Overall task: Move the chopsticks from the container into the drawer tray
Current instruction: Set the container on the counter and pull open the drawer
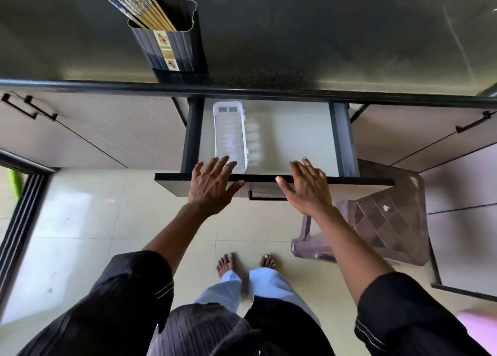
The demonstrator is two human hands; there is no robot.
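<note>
Several chopsticks (pixel 134 3) with patterned tops stand in a dark ribbed container (pixel 172 46) on the dark countertop, at the upper left. Below the counter a drawer (pixel 295 135) is pulled out, with a white plastic tray (pixel 218 129) lying empty at its left side. My left hand (pixel 212 186) hovers over the drawer's front edge, fingers spread, its fingertips near the tray's near end. My right hand (pixel 306 189) is spread over the front edge to the right. Neither hand holds anything.
The drawer front (pixel 172 183) with a black handle (pixel 266 197) juts out toward me. A brown plastic stool (pixel 384 221) stands on the tiled floor at the right. Closed cabinet doors (pixel 113 132) flank the drawer. My bare feet are below.
</note>
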